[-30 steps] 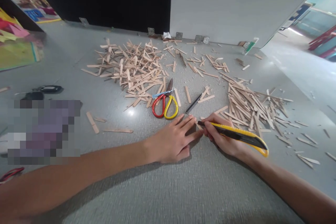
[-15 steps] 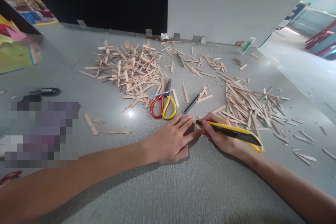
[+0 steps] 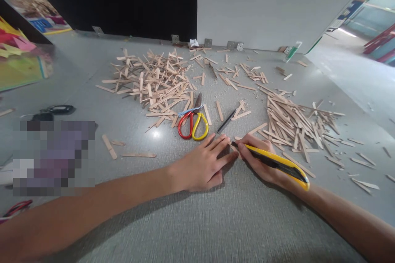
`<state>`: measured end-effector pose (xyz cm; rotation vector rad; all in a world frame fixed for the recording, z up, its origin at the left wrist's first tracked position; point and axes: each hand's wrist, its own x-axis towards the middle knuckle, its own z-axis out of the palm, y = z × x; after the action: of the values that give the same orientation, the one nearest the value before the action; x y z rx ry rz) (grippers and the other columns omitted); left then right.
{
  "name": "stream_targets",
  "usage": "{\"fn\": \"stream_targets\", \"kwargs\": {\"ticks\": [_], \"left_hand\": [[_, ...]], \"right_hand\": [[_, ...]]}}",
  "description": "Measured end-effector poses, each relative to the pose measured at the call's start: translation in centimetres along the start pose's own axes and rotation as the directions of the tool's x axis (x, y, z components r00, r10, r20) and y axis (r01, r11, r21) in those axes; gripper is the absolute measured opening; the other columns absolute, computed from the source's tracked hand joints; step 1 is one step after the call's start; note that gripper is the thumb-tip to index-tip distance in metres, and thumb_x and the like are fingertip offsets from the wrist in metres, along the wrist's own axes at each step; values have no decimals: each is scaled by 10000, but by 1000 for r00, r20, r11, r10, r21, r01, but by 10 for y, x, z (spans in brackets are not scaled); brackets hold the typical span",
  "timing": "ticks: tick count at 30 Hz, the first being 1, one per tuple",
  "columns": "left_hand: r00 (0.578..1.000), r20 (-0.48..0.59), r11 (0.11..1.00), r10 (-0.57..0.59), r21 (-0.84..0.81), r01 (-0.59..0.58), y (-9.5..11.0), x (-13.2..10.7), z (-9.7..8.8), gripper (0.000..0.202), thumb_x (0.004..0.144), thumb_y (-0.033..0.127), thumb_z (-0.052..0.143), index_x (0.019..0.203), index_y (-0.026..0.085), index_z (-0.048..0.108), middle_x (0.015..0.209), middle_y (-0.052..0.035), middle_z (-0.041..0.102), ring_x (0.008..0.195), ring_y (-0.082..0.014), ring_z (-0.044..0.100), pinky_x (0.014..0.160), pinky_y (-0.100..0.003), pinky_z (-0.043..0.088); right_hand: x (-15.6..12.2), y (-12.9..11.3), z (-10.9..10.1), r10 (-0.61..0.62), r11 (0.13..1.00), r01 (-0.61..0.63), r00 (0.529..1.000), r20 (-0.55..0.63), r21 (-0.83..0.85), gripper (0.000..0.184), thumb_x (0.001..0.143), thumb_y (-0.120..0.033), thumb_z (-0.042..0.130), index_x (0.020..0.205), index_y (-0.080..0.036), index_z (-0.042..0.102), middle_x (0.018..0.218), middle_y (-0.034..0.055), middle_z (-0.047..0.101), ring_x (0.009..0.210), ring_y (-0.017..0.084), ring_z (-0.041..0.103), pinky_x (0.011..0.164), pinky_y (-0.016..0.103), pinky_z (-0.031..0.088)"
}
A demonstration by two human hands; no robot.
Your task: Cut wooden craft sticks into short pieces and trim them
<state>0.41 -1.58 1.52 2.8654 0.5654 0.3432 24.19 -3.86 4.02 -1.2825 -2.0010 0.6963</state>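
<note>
My right hand (image 3: 257,160) is closed around a yellow and black utility knife (image 3: 277,160), its tip pointing left and down at a small wooden craft stick (image 3: 235,148). My left hand (image 3: 203,164) lies palm down on the table with its fingers stretched out, the fingertips at that stick's left end. The stick is mostly hidden between the two hands. Just beyond my left fingers lie scissors (image 3: 194,119) with one red and one yellow handle. A dark pen-like tool (image 3: 227,121) rests to the right of the scissors.
A heap of craft sticks (image 3: 157,82) lies at the back left, another pile (image 3: 290,121) at the right. Black and white boards (image 3: 262,8) stand along the back, with metal hinges (image 3: 235,45) at their foot. Keys (image 3: 60,109) and a blurred-out item (image 3: 57,156) are at the left.
The knife's rear end has dipped slightly toward me, its tip staying at the stick. My left hand has hardly moved. The view has shifted slightly.
</note>
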Motion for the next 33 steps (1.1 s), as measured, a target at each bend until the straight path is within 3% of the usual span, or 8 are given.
{"fn": "stream_targets", "kwargs": {"ticks": [22,28,33], "left_hand": [[1000,22,1000,-12,13,12,1,0,-3,634,1054,303,576,1636,95,435,1627,-275,475,1577,-450,406,1282,-649,346],[1000,2,1000,-3,-22,3,-1,-2,-1,592,1070,284,517,1634,121,436,1641,-246,476,1587,-433,390,1293,-648,321],[1000,11,1000,6,15,-6,-1,-2,-2,608,1060,299,538,1636,132,443,1636,-241,484,1587,-435,391,1293,-643,323]], "right_hand": [[-4,3,-1,1,1000,-1,1000,4,-13,413,1125,-430,477,752,-256,515,612,-32,544,499,130,496,516,273,386],[-5,-1,-4,0,999,1,1000,14,-39,330,1093,-362,511,783,-252,542,637,-34,581,527,132,533,538,263,416],[-7,5,0,87,996,-86,996,-18,28,364,1097,-407,525,774,-244,565,609,-38,600,504,117,530,526,249,421]]}}
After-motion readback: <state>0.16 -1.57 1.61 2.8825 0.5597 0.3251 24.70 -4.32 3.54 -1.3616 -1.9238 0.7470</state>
